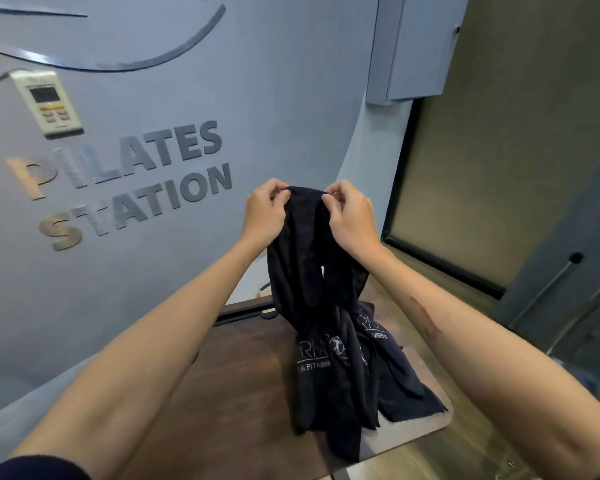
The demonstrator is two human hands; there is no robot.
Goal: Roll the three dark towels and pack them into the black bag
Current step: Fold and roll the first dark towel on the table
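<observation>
Both forearms reached forward over the wooden table (243,393); the left hand (262,213) and right hand (352,220) each pinched the top edge of a dark towel (305,271), its tails dragging on the tabletop; loose pinches might drop it; no bag showed.
</observation>
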